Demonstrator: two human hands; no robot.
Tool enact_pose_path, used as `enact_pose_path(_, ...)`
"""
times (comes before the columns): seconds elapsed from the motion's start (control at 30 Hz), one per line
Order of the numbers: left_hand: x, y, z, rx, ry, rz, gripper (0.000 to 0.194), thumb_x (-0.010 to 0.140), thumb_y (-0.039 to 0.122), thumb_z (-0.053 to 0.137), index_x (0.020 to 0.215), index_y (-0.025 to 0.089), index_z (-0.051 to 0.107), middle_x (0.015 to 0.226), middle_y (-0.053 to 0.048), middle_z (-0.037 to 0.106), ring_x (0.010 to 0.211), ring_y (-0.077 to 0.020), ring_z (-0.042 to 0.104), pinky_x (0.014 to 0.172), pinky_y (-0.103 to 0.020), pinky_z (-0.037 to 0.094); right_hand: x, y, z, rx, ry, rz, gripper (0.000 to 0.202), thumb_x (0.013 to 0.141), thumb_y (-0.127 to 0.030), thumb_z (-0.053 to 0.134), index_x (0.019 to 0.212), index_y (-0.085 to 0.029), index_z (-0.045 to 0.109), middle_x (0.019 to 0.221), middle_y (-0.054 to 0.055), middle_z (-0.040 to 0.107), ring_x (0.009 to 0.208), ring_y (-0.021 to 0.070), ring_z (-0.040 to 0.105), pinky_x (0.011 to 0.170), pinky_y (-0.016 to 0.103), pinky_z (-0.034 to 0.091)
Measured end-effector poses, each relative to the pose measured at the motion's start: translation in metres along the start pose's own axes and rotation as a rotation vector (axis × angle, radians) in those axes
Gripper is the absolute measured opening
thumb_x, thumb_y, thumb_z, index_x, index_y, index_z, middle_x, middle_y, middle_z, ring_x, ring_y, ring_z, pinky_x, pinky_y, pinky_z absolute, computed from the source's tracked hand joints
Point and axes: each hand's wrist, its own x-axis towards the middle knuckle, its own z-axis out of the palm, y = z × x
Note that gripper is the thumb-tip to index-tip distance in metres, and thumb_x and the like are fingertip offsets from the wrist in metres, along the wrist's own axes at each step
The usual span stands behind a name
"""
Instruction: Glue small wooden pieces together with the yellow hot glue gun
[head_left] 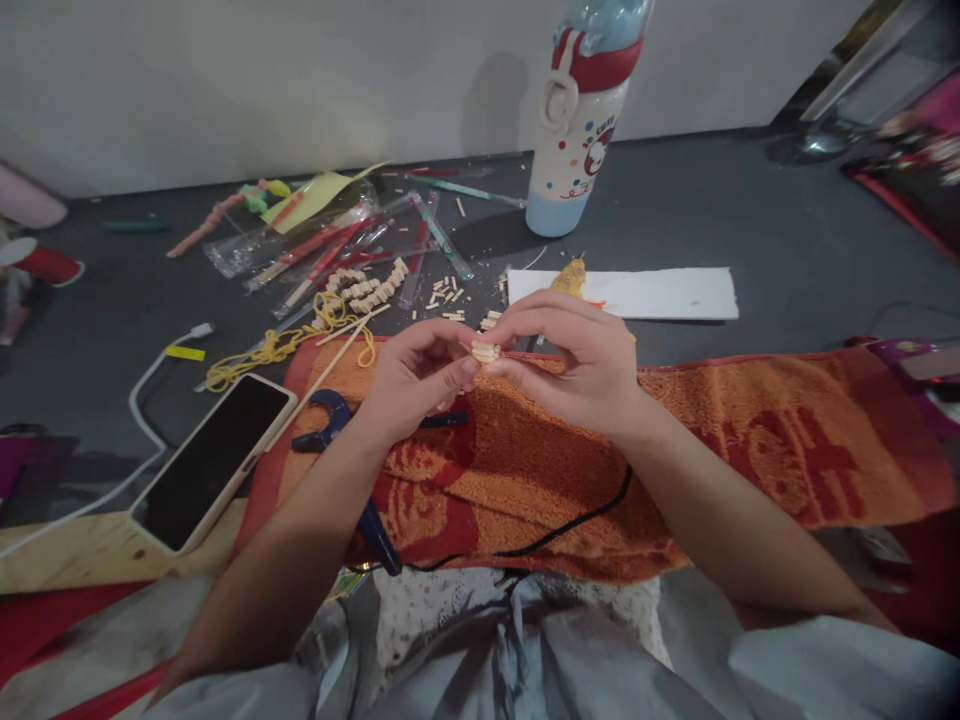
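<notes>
A small bundle of short wooden stick pieces (486,352) is pinched between the fingertips of both hands, above an orange and red towel (540,490). My left hand (420,375) is closed on its left side. From the right, my right hand (574,350) grips it with thumb and fingers. Just behind the hands lie a few loose stick pieces (491,320) and a white strip of board (675,293). Blue-handled pliers (330,420) rest on the towel, partly hidden by my left hand and forearm.
A tall bottle (574,150) stands at the back. Left of the hands lie yellow string (262,350), a chain of joined stick pieces (375,290), wrapped chopsticks (322,250), a phone (214,460) and a white cable (139,400). Short cut sticks (446,292) are scattered behind the towel.
</notes>
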Motion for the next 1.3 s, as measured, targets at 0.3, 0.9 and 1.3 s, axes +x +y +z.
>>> enact_pose_path(0.3, 0.000, 0.003, 0.003, 0.009, 0.088, 0.058, 0.025, 0.066, 0.032, 0.084, 0.082, 0.022, 0.068, 0.057, 0.005, 0.060, 0.035, -0.0026, 0.041, 0.031, -0.016, 0.029, 0.000, 0.006, 0.000, -0.008, 0.008, 0.007, 0.014, 0.088, -0.033, 0.063, 0.088, -0.020, 0.069, 0.081, 0.003, 0.070, 0.073, 0.0139, 0.063, 0.067, 0.028, 0.052)
enact_pose_path(0.9, 0.002, 0.012, 0.009, -0.018, 0.182, -0.176, 0.038, 0.055, 0.043, 0.087, 0.075, 0.017, 0.068, 0.048, 0.004, 0.058, 0.030, -0.0007, 0.033, 0.028, -0.015, 0.021, -0.003, 0.018, 0.004, -0.026, -0.012, -0.017, 0.013, 0.088, -0.031, 0.064, 0.092, -0.021, 0.070, 0.087, 0.004, 0.071, 0.080, 0.0158, 0.065, 0.074, 0.031, 0.053)
enact_pose_path(1.3, 0.004, 0.017, 0.006, -0.072, 0.090, -0.315, 0.035, 0.059, 0.037, 0.083, 0.074, 0.016, 0.060, 0.051, 0.005, 0.058, 0.030, 0.0004, 0.031, 0.029, -0.015, 0.016, -0.006, 0.019, 0.008, -0.069, -0.079, 0.002, 0.014, 0.090, -0.031, 0.060, 0.094, -0.021, 0.069, 0.088, 0.004, 0.070, 0.081, 0.0159, 0.065, 0.074, 0.031, 0.052)
